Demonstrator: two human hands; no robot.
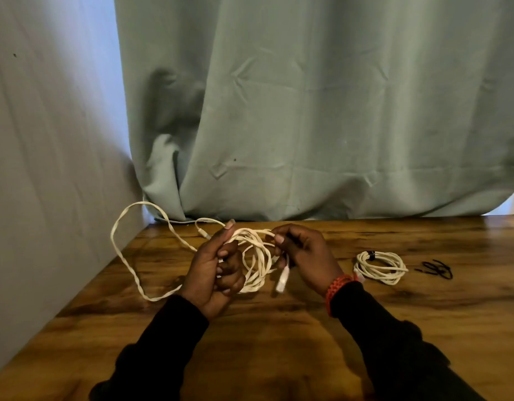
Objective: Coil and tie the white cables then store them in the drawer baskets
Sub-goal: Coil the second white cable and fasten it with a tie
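A white cable (pixel 257 257) is partly wound into loops held between both hands above the wooden table (pixel 279 328). My left hand (pixel 218 270) grips the loops with curled fingers, thumb up along the strands. My right hand (pixel 305 253) pinches the top of the loops, and a white plug end (pixel 283 277) hangs below it. A long loose length (pixel 125 250) of the same cable arcs out past the table's left edge. A second white cable (pixel 378 266), coiled and tied with a dark band, lies on the table to the right.
Several black ties (pixel 436 269) lie on the table right of the tied coil. A grey-green curtain (pixel 308 111) hangs behind the table, and a pale wall (pixel 47 140) runs along the left side. No drawer or basket is in view.
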